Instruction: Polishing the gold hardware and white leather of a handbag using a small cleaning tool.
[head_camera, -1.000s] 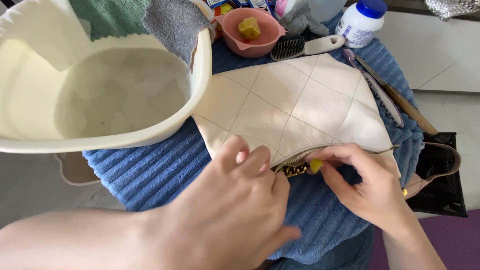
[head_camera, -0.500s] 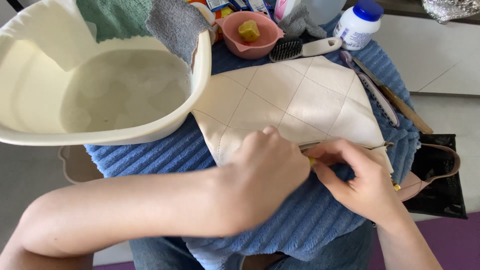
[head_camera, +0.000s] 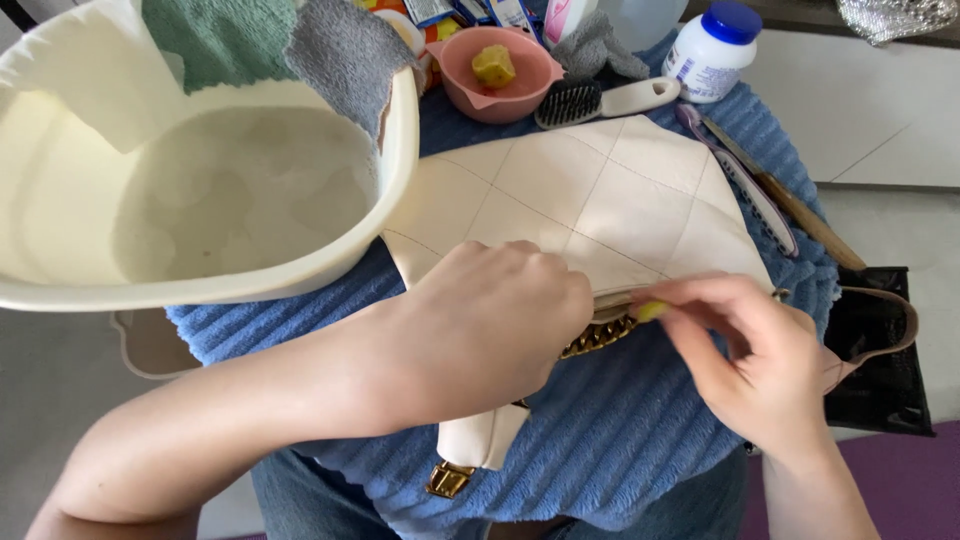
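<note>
A cream quilted handbag (head_camera: 600, 200) lies flat on a blue ribbed towel (head_camera: 640, 440). My left hand (head_camera: 490, 320) grips the bag's near edge, where a gold chain (head_camera: 598, 338) shows, and a cream strap with a gold buckle (head_camera: 450, 478) hangs below my wrist. My right hand (head_camera: 750, 350) pinches a small yellow piece (head_camera: 650, 311) against that same edge. What lies under my left palm is hidden.
A cream basin (head_camera: 230, 290) of water stands at the left with green and grey cloths over its rim. Behind the bag are a pink bowl (head_camera: 500, 95) holding a yellow lump, a black-bristled brush (head_camera: 600, 100), a white blue-capped bottle (head_camera: 712, 50) and a toothbrush (head_camera: 740, 170). A black bag (head_camera: 880, 350) sits at right.
My left hand has closed down over the bag's near edge and lifted it, so the strap and buckle now hang below. My right hand has shifted slightly right along the edge with the yellow piece.
</note>
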